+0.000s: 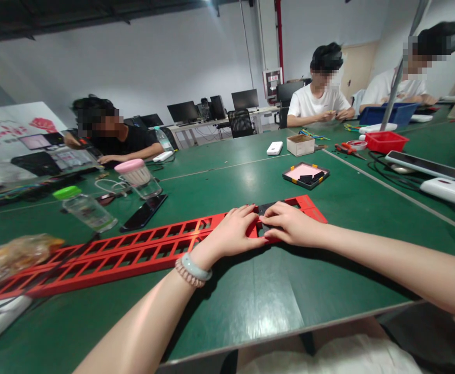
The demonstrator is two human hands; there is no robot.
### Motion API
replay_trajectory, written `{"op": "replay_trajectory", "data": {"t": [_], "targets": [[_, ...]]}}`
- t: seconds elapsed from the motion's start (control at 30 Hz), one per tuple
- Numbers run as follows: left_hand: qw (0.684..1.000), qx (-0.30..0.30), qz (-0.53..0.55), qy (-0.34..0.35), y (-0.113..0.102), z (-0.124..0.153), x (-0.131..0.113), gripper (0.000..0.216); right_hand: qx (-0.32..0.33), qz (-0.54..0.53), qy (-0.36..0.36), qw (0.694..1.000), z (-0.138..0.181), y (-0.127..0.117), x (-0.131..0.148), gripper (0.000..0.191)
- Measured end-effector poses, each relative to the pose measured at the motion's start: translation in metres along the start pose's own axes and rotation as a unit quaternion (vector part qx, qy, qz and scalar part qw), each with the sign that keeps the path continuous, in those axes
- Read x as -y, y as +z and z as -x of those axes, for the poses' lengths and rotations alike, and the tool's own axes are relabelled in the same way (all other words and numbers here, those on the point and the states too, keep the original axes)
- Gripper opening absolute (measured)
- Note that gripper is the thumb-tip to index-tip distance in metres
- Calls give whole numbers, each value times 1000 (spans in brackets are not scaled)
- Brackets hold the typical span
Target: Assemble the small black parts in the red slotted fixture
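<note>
A long red slotted frame [142, 254] lies across the green table, its many rectangular openings set in two rows. My left hand [235, 228] grips it near the right end, fingers over the top and thumb along the near side. Close beside it, my right hand [293, 223] has its fingers bent onto a flat black piece [266, 209] seated at the frame's right part. Both hands partly cover that piece, so its full shape and the exact fingertip contact are hidden.
A shallow tray [306, 175] with black pieces sits beyond the frame. Left stand a pink-lidded jar [142, 179], a green-lidded bottle [87, 210], a phone [144, 213] and a plastic bag [13, 257]. Several people sit across the table; a red bin [386, 142] and cables are at right.
</note>
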State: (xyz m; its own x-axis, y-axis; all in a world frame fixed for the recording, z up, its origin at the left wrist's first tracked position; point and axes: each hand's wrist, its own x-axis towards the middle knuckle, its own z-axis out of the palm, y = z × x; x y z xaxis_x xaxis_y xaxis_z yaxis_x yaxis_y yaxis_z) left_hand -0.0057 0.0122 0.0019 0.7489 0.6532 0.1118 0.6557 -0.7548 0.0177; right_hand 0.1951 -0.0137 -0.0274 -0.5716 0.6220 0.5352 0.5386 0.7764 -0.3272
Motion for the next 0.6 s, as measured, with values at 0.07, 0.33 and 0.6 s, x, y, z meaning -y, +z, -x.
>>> {"op": "replay_trajectory", "data": {"t": [0.07,0.33,0.6], "targets": [[1000,-3,-1,4,1,0,1,61,-2,-9,1,1000,0,0,-1,19],[1000,-7,4,11,4,0,5,59,-4,-36,19,999,0,0,-5,19],[1000,-12,3,11,6,-2,8,57,43,77,-8,996,-2,-4,8,24]]}}
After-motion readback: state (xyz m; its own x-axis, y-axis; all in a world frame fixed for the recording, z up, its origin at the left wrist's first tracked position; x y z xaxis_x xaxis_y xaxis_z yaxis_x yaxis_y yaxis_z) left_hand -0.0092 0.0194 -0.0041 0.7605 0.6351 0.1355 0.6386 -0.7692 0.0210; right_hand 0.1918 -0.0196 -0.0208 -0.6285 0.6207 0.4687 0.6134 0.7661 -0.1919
